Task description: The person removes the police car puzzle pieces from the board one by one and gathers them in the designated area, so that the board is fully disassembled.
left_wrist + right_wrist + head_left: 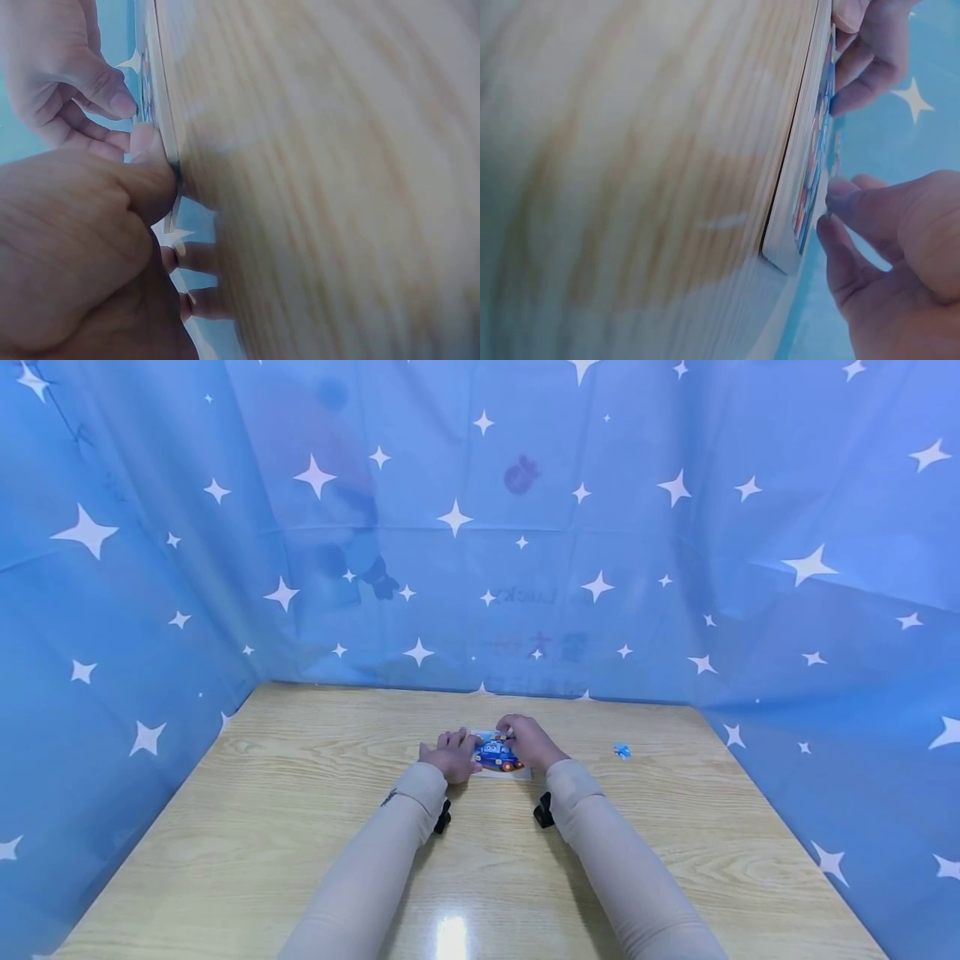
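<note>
Tabletop [315,827]: pale tan, wood-grained. Picture board [497,757], near far edge: white border, blue car. Loose piece [622,750], toward far right corner: blue. Curtain [480,468]: blue, white stars.

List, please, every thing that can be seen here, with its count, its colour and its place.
Backdrop: one, blue with white stars, behind the table and along both sides
Table: one, light wood, in front of the backdrop
Picture puzzle: one, mostly blue car image with pale border, on the table
Small loose piece: one, blue, on the table, right of the puzzle
Wrist devices: two, black, one at each wrist
Sleeves: two, pale, on both arms
Left hand: one, bare, touching the puzzle's left side
Right hand: one, bare, at the puzzle's upper right
</note>
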`<control>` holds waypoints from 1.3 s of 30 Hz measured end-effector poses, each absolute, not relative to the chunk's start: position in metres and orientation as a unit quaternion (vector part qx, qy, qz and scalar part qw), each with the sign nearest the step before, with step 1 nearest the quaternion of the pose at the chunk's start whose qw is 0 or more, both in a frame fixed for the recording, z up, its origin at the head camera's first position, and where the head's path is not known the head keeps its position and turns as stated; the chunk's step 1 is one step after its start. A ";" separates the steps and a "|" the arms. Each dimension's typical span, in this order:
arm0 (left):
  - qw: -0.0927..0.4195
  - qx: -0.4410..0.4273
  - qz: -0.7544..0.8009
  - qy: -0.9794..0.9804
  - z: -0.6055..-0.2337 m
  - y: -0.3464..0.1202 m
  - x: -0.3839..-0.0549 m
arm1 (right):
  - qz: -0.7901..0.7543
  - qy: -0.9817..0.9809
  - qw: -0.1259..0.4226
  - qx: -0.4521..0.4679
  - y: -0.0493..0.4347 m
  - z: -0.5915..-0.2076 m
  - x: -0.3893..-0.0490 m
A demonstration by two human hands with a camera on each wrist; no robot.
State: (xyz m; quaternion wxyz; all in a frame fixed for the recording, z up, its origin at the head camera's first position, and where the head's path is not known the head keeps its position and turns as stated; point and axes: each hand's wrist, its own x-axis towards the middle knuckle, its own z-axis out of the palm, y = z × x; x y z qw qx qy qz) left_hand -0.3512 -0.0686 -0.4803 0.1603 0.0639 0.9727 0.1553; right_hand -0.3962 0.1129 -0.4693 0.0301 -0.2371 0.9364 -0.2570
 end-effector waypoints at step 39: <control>0.147 0.085 0.179 0.969 -0.471 -0.074 -0.338 | -0.261 0.944 0.034 -0.196 0.169 -0.460 -0.391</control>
